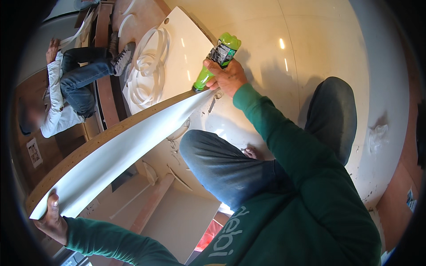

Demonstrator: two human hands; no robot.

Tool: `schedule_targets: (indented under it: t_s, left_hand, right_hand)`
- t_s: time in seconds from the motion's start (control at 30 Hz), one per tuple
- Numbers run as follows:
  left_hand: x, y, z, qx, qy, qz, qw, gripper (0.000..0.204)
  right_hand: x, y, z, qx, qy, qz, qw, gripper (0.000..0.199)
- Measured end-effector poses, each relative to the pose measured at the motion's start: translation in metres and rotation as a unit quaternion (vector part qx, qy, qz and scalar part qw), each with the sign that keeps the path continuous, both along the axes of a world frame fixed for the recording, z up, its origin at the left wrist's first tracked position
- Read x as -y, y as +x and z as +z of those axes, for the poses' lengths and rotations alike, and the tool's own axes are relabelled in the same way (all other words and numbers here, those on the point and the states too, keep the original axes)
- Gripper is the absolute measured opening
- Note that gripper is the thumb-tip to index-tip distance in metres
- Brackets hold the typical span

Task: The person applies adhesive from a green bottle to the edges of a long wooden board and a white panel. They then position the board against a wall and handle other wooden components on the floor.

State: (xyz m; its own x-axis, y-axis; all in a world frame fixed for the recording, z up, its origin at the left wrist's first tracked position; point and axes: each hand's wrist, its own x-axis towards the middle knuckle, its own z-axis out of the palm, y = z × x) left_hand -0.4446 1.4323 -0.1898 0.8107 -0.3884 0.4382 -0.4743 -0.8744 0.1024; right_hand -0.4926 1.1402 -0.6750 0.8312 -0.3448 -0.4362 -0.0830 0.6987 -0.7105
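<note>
Left hand [52,219] grip pinches the white strip [120,153] end; right hand [228,77] grip wraps the green bottle [217,60].

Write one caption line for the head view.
Right hand presses green bottle at board's edge; left hand holds white strip.

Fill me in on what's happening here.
A person in a green sweatshirt is crouched on a glossy floor, working on a long board with a white strip lying along its edge. The right hand grips a green bottle tipped nozzle-down at the far end of the board. The left hand holds the near end of the strip. Coils of white strip lie on a white panel beyond. Another person sits to the left.
</note>
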Motion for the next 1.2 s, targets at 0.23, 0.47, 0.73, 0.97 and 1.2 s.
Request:
schedule_targets:
  t_s: [0.23, 0.47, 0.73, 0.97, 1.2]
  left_hand:
    - [-0.010, 0.003, 0.005, 0.003, 0.017, -0.008, 1.000, 0.049]
    - [-0.003, 0.003, 0.005, -0.007, 0.025, -0.014, 1.000, 0.049]
    - [-0.007, 0.002, 0.006, -0.012, 0.028, -0.006, 1.000, 0.049]
    - [0.009, 0.001, 0.000, -0.010, 0.019, -0.035, 0.999, 0.048]
    - [0.008, -0.001, -0.008, -0.031, -0.001, -0.044, 0.999, 0.054]
  right_hand:
    - [-0.001, -0.007, -0.012, 0.021, 0.051, -0.007, 0.998, 0.034]
    - [-0.008, -0.008, -0.047, -0.040, 0.061, -0.072, 0.995, 0.034]
    - [-0.004, -0.017, 0.030, 0.074, 0.081, 0.007, 0.994, 0.040]
    - [-0.008, -0.012, -0.017, -0.047, 0.060, -0.064, 0.995, 0.034]
    - [-0.011, -0.015, 0.109, 0.117, 0.053, -0.025, 0.991, 0.037]
